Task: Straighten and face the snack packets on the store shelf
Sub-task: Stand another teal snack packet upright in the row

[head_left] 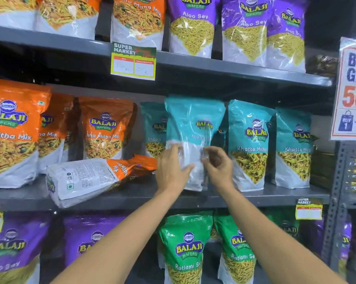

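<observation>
A teal Khatta Mitha packet [193, 124] stands upright on the middle shelf [255, 196], blurred. My left hand [172, 171] presses flat on its lower left, fingers spread. My right hand [218, 166] pinches its lower right side. More teal packets [249, 144] stand upright to its right, and one teal packet [153, 128] sits behind it on the left. An orange Mitha Mix packet [87, 177] lies on its side at the shelf front, back face up. Upright orange packets [103, 128] stand behind it.
Purple Aloo Sev packets [192, 27] and orange packets line the upper shelf. Green Ratlami Sev packets [186, 249] and purple packets [91, 238] fill the lower shelf. A price tag [133, 61] hangs from the upper shelf edge. A promo sign [352, 89] hangs at right.
</observation>
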A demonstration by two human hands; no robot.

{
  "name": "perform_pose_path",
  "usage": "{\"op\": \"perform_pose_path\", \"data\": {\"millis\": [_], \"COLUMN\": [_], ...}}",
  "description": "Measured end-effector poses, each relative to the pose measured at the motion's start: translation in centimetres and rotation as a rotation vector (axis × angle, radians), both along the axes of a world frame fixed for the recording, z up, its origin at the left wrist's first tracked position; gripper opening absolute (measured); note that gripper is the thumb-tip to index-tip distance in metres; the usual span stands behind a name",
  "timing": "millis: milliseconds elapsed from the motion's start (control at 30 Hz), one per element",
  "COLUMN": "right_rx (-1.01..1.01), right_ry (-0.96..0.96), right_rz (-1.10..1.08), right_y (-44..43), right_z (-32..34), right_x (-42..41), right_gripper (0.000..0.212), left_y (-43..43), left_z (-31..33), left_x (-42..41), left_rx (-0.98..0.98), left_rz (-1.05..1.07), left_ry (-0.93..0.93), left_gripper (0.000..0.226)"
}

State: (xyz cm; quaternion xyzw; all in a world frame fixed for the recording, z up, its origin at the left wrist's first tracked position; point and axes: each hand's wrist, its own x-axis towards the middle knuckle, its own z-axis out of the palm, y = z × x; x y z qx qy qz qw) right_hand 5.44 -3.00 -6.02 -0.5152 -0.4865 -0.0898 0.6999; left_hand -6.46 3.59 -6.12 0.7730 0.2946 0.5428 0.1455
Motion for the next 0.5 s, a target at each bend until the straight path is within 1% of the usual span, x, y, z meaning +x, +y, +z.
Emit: {"op": "perform_pose_path", "data": {"millis": [33, 100, 167, 233, 367, 433, 500], "right_rx": [-0.012, -0.008, -0.015, -0.032, -0.044, -0.046, -0.07], "right_ry": [0.038, 0.097, 0.088, 0.089, 0.176, 0.246, 0.267], "right_rz": [0.012, 0.052, 0.068, 0.085, 0.119, 0.146, 0.154], "right_y": [0.4, 1.1, 1.5, 1.8, 2.1, 2.0, 1.7], "right_z": [-0.9, -1.7, -1.2, -0.9, -1.0, -0.8, -0.7], "right_x": [0.1, 0.3, 0.5, 0.7, 1.2, 0.9, 0.3], "right_gripper": [0.037, 0.035, 0.037, 0.036, 0.034, 0.042, 0.049], "left_y": [0.4, 1.3, 1.9, 2.2, 1.9, 2.1, 2.3], "left_z": [-0.9, -2.1, -2.0, -1.7, -1.8, -1.9, -2.0], "left_x": [0.2, 0.2, 0.1, 0.0, 0.0, -0.1, -0.3], "left_rx": [0.03, 0.034, 0.0, -0.008, 0.001, 0.004, 0.005], "left_rz": [0.023, 0.018, 0.008, 0.007, 0.002, 0.006, -0.011], "left_ry": [0.037, 0.035, 0.005, 0.014, 0.013, 0.011, 0.002], "left_gripper": [0.056, 0.054, 0.051, 0.05, 0.051, 0.052, 0.054]}}
